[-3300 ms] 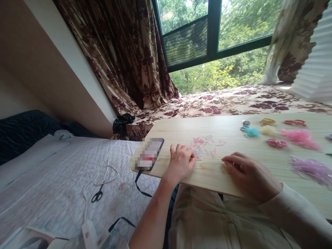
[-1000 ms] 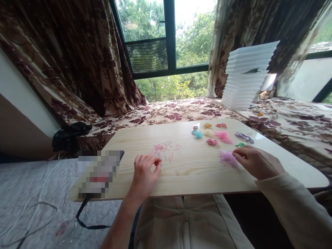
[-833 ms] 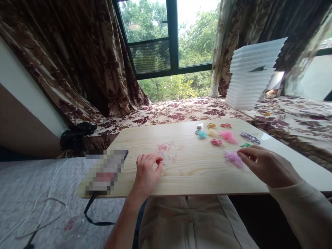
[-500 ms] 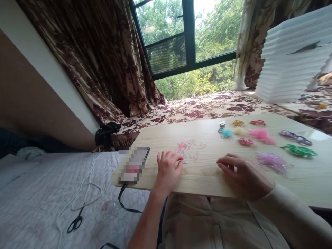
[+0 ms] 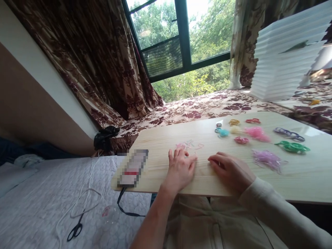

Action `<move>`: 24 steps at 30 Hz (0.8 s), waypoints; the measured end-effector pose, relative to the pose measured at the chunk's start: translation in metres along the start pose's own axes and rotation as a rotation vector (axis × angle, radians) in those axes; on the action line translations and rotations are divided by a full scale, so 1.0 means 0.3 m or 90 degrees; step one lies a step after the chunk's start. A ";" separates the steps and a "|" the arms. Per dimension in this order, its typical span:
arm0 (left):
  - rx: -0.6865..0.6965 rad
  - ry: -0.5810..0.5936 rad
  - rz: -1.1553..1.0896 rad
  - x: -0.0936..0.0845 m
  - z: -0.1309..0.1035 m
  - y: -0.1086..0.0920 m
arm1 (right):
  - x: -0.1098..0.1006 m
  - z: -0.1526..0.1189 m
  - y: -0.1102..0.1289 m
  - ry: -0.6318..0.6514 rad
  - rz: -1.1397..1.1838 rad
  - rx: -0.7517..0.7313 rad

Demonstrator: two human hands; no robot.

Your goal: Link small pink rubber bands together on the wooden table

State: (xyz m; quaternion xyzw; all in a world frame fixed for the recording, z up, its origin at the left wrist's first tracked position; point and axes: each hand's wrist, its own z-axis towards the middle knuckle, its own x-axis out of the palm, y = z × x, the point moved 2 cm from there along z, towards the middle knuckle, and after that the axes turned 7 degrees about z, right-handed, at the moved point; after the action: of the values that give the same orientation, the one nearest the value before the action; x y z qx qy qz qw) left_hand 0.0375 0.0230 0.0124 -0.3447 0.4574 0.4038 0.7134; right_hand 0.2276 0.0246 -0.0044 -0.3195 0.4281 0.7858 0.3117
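My left hand (image 5: 181,170) lies over the tabletop with its fingers spread, its fingertips at a loose scatter of small pastel rubber bands (image 5: 190,144). Part of that scatter is hidden beneath the fingers. To the right, my right hand (image 5: 230,170) rests on the wooden-look table (image 5: 155,138) with fingers curled together and thumb tucked in; whatever may be between them cannot be made out. Beyond it lie a heap of purple bands (image 5: 268,160) and a pink heap (image 5: 257,133). Green hair ties (image 5: 294,146) sit farther right.
A phone (image 5: 133,167), blurred out, lies at the table's left edge with a black strap hanging off. More hair ties, purple-and-white (image 5: 289,134), yellow (image 5: 234,122) and red (image 5: 253,120), are at the back. Black scissors (image 5: 75,231) and a white cable (image 5: 89,190) lie on the quilt.
My left hand has shifted right, with its fingers spreading over the pastel bands. My right hand has moved slightly left, and the two are closer together. The view has turned a little.
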 end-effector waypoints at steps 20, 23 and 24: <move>-0.064 -0.055 -0.007 0.019 0.090 -0.012 | 0.003 -0.006 0.009 0.000 -0.031 0.008; -0.057 -0.045 -0.005 0.028 0.107 -0.015 | 0.004 -0.006 0.010 0.004 -0.033 0.014; -0.054 -0.042 -0.003 0.029 0.110 -0.015 | 0.004 -0.006 0.010 0.005 -0.034 0.016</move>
State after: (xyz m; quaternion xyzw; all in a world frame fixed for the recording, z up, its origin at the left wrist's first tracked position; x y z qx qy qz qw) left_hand 0.0560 0.0517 0.0163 -0.3619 0.4151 0.4323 0.7140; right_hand 0.2250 0.0220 -0.0045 -0.3299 0.4304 0.7707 0.3346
